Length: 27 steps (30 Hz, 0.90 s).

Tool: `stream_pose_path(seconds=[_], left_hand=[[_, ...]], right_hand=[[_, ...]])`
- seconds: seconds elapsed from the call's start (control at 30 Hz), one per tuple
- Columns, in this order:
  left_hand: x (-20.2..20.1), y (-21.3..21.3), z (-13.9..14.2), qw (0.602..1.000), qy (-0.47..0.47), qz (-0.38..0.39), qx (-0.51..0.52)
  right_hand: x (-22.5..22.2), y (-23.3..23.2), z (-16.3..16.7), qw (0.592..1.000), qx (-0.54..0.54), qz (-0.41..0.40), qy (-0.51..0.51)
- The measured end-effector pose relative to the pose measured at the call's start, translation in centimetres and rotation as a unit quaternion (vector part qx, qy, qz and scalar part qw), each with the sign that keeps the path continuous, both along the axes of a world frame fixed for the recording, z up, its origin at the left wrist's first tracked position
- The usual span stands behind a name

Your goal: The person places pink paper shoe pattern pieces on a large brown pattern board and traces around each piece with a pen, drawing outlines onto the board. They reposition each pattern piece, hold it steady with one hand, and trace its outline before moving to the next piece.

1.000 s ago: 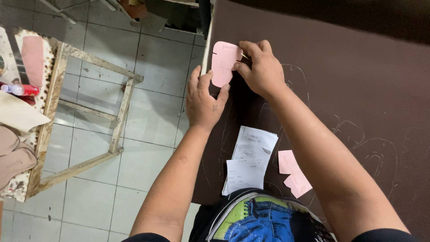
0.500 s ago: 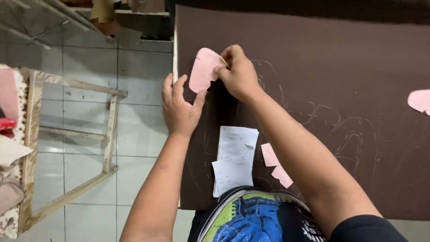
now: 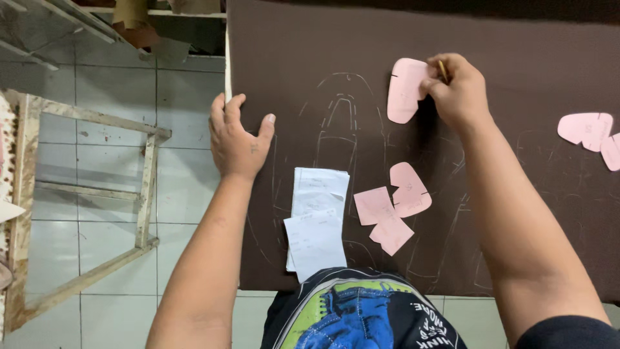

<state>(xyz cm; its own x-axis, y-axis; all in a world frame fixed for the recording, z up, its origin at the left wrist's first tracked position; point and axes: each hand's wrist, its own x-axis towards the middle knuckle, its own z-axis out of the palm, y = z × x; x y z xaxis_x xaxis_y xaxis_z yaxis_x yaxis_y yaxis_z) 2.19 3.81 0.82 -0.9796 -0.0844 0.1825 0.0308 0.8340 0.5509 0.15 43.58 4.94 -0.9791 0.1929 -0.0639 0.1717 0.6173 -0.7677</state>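
While pink pattern is pinched with pencil in right hand, brown sheet beside pattern must be kept flat by spread left hand.

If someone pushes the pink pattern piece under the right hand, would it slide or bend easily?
The pink pattern piece looks thin and flat like card, so probably light and somewhat bendable. It lies loose on the brown sheet, so it may slide; perhaps that is why the right hand presses it.

We find open brown sheet between the left hand and the right hand, while white papers and pink pieces obstruct the near edge, more pink pieces lying far right.
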Motion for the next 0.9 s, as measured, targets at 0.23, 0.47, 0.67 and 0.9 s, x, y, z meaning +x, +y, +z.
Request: stream_pose_path(seconds=[0.23, 0.47, 0.67, 0.9], left_hand=[[0.2, 0.7, -0.6, 1.000, -0.024, 0.006, 0.003], [0.8, 5.2, 1.1, 0.975, 0.070, -0.051, -0.206], [2.3, 18.9, 0.0, 0.986, -0.013, -0.163, 0.036], [3.0, 22.8, 0.3, 0.993, -0.020, -0.114, 0.004]], right_hand=[[-1.4, 0.2, -0.1, 0.991, 0.099, 0.090, 0.022], [-1.3, 1.6, -0.1, 0.984, 0.114, 0.126, 0.058], [-1.5, 2.4, -0.3, 0.981, 0.128, 0.137, 0.054], [-1.0, 4.1, -1.6, 0.984, 0.093, 0.133, 0.072]])
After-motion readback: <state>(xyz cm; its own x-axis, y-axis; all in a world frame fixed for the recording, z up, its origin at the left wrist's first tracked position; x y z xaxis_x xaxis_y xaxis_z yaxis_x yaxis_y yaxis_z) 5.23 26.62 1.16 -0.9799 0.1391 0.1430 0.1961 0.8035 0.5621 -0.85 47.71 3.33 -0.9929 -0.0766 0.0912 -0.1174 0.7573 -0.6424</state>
